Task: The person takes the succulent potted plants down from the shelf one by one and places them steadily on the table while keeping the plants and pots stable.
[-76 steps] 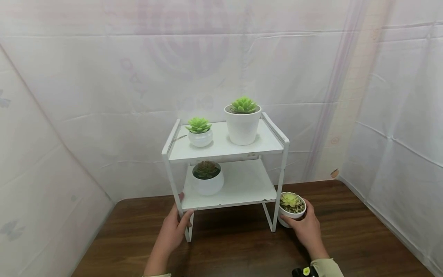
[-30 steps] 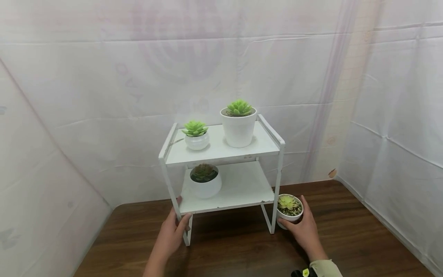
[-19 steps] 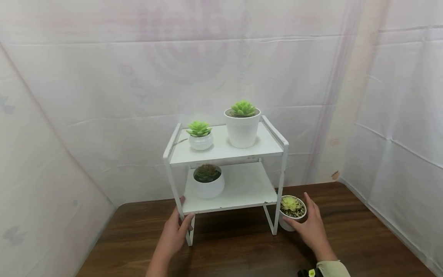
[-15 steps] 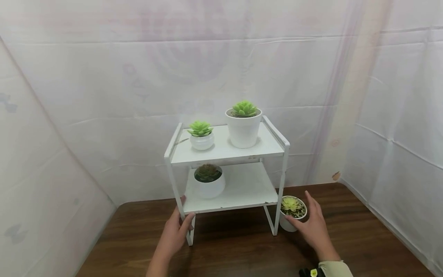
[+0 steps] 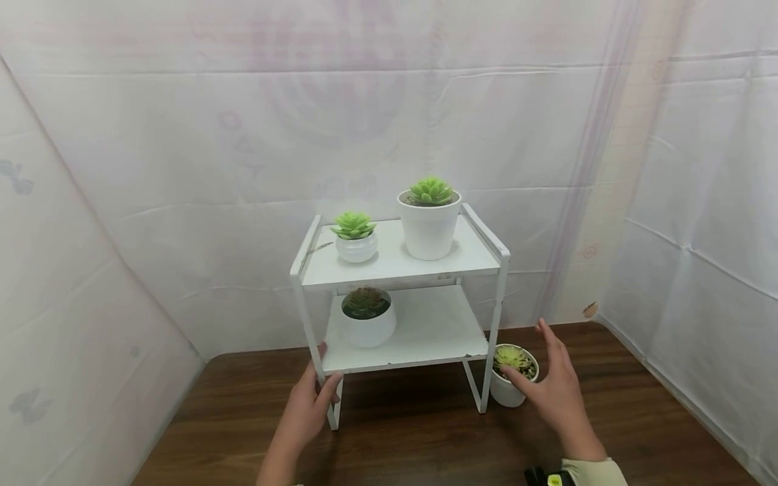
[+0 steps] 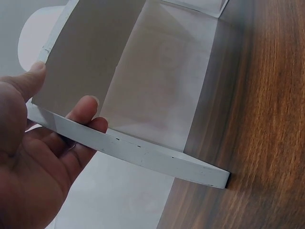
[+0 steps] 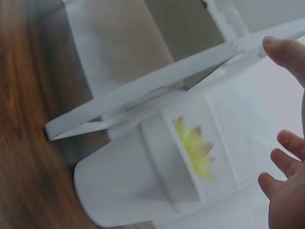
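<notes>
A white two-tier shelf [image 5: 434,320] stands on the brown wooden table [image 5: 413,449]. My left hand [image 5: 305,405] grips its front left leg, the fingers curled round the white bar [image 6: 157,160] in the left wrist view. To the right of the shelf, a white potted succulent [image 5: 506,393] with yellow-green leaves stands upright on the table. Beside and above that pot is my right hand [image 5: 559,395], thumb and fingers spread. The right wrist view shows the fingers [image 7: 286,160] apart from the pot [image 7: 128,176].
On the top tier stand a small succulent in a round white pot [image 5: 356,250] and a larger one in a tall white pot [image 5: 429,233]. A dark succulent in a white bowl [image 5: 369,331] sits on the lower tier's left. White sheeting [image 5: 243,169] encloses the table.
My right hand has let go of the yellow-green succulent's pot and moved up and to the right, its fingers spreading. My left hand keeps its grip on the shelf leg.
</notes>
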Demonstrator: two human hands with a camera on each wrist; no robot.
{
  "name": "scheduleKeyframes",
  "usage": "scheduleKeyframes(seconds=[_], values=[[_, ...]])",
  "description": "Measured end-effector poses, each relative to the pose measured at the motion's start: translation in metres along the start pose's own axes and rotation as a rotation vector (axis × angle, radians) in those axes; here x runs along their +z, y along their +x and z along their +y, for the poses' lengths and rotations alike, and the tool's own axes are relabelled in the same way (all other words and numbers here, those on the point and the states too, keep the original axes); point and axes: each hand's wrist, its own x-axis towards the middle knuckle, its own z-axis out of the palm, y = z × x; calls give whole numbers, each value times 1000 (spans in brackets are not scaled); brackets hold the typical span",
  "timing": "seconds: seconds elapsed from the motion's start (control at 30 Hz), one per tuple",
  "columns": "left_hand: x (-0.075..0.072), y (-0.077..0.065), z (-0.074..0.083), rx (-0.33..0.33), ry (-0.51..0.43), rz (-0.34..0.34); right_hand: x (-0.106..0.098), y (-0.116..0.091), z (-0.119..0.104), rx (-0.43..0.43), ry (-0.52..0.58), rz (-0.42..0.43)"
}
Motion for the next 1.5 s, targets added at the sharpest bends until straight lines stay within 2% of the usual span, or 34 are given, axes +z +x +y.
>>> scheduleKeyframes(seconds=[0.23,0.33,0.6,0.87,1.5], values=[[-1,0,-1,13,6,6,-5,-2,-18,-101,37,53],[-1,1,-1,12,7,7,-5,-3,-26,-119,44,62],[-2,1,-2,16,8,8,-4,-6,-43,-184,165,90],[-2,1,-2,5,5,0,0,-12,-56,-170,233,21],[0,0,-4,-1,1,-9,3,-18,-72,-157,324,6]])
